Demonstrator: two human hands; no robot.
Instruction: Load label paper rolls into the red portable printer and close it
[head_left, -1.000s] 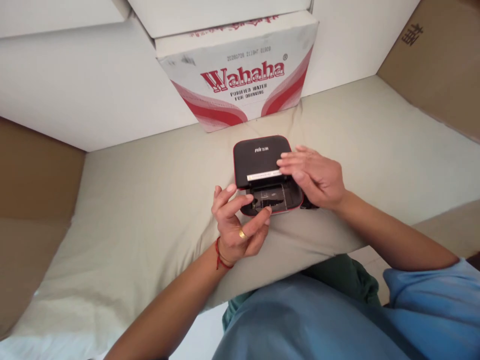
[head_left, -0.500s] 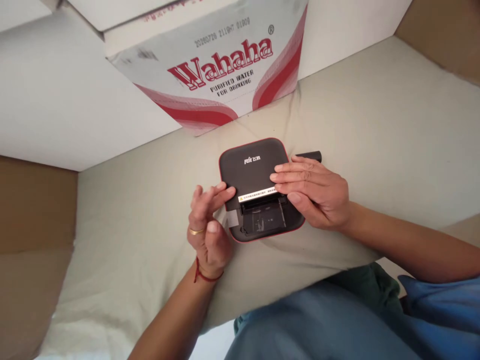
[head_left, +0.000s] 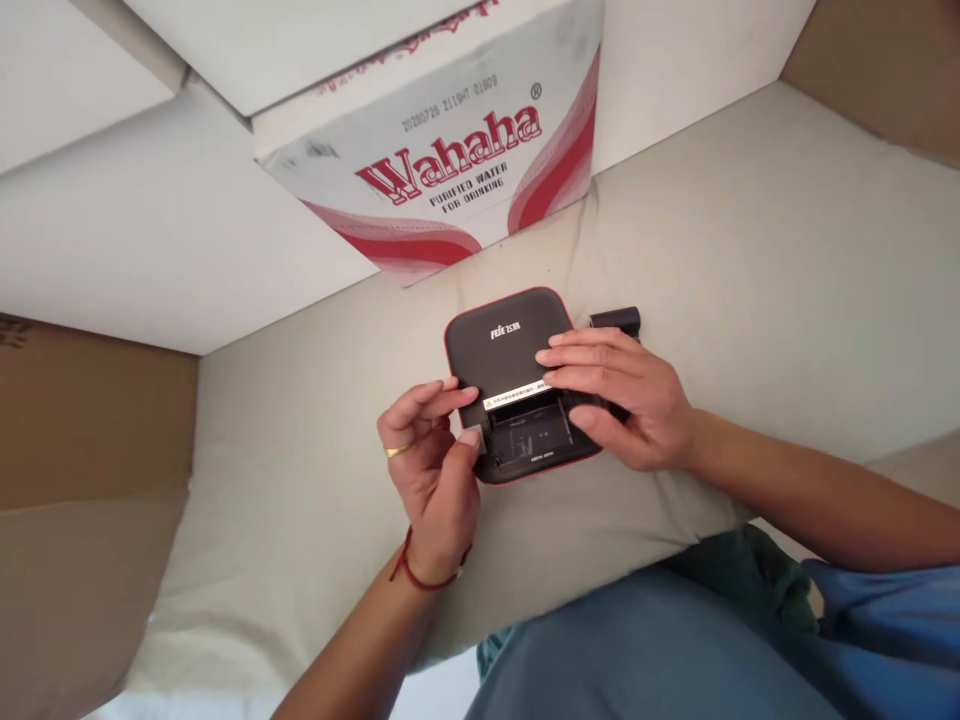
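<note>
Nearest, at five o'clock from the device, with twelve pointing away from the person, lies a blue shirt, with dark green trousers at four.

The left hand sits at eight o'clock, with a red cord round its wrist and a gold ring. Its thumb presses a small grey tab at the device's edge, and its foremost fingers touch the black top just beyond, apart from the thumb. Whether anything is pinched from beneath, I cannot tell.

The right hand lies across the three-o'clock side, its fingers close together and flat on the top, the thumb spread away toward four.

Between the hands, flat on the cloth-covered desk, is the square black device with a red edge. Its six-o'clock half has a dark recessed window; a white label strip runs along the far side of that, and a white logo is printed toward twelve.

Just off the device at two, a short black cylinder lies near the right hand.

Farther out, a brown cardboard box stands at nine. A red-and-white Wahaha carton stands at twelve, near white boxes at ten, and another brown box is at two.
</note>
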